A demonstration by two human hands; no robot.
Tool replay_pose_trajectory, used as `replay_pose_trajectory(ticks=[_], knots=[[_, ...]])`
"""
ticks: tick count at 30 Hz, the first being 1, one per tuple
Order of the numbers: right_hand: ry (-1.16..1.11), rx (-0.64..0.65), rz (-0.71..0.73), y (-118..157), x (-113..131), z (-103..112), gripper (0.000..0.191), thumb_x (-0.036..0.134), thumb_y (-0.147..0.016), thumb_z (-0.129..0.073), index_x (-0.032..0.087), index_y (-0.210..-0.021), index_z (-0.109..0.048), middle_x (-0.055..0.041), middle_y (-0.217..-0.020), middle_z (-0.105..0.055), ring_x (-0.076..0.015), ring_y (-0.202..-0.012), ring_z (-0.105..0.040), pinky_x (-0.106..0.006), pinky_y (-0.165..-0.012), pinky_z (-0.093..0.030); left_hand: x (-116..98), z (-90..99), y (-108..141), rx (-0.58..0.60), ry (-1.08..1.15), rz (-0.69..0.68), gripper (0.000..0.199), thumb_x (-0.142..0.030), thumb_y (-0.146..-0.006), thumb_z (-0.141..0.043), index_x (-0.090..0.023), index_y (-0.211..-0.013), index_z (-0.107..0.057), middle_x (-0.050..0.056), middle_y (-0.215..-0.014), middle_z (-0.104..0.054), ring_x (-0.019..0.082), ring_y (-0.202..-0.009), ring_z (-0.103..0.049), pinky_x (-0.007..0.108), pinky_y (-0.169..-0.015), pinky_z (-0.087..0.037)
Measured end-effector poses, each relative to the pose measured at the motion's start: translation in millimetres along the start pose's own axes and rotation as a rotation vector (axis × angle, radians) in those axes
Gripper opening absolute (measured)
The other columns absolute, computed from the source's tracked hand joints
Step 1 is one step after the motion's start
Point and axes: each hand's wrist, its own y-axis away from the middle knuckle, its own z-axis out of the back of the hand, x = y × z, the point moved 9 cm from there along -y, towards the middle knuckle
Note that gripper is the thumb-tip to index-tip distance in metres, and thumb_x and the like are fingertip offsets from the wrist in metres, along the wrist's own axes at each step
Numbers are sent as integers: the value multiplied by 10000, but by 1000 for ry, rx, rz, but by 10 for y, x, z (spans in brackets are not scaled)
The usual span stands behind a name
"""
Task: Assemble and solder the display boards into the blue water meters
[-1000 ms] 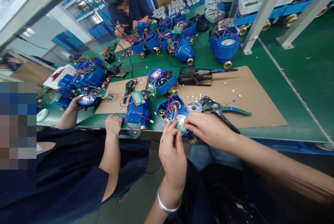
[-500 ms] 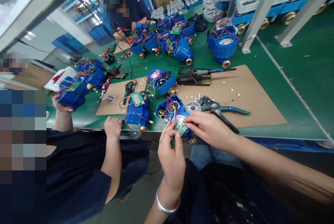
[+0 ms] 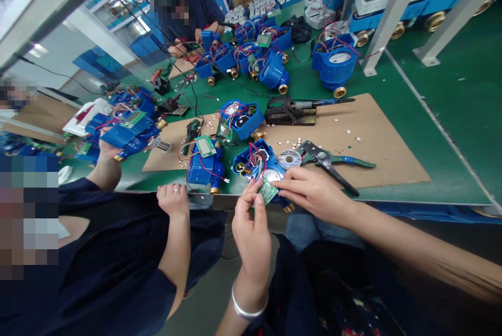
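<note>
My left hand (image 3: 253,226) pinches a small green circuit board (image 3: 269,193) between thumb and fingers. My right hand (image 3: 314,189) reaches in from the right, its fingertips closed together at the board's right edge. Beneath and behind the board is an open blue water meter (image 3: 257,158) with red, yellow and black wires in its housing and brass fittings at its near end. My fingers hide part of this meter's dial. To its left sits another blue meter (image 3: 201,169), which carries a green board with a display (image 3: 205,146). A third open meter (image 3: 241,119) stands just behind.
Wire strippers (image 3: 325,161), a solder spool (image 3: 290,159) and a soldering iron (image 3: 321,104) on its stand lie on the cardboard (image 3: 384,142), amid small white connectors. On the left a co-worker's hand (image 3: 110,145) holds a blue meter. Metal posts (image 3: 392,17) rise at the right.
My left hand has shifted slightly left, and the circuit board is tilted differently, showing more of its face. The co-worker on the left has brought a blue meter rightward.
</note>
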Motion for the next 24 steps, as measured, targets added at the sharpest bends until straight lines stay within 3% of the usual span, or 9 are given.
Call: replay_pose_trajectory(ticks=[11, 24], knots=[[-16, -32, -1, 47, -60, 1, 256, 268, -961, -467, 177, -1094, -665, -64, -868, -593, -153, -787, -546, -276, -700, -455, -16, -37, 4, 52, -43, -63, 106, -247, -913, -500, -195, -845, -562, 77, -1224, -624, 216, -1243, -502, 432, -1064, -388], [-51, -54, 21, 98, -72, -2, 270, 269, -959, -468, 161, -1116, -660, -79, -883, -587, -162, -796, -544, -290, -711, -465, -39, -55, 25, 78, -90, -105, 79, -229, -898, -512, -206, -840, -561, 58, -1248, -609, 219, -1249, -497, 456, -1068, -387]])
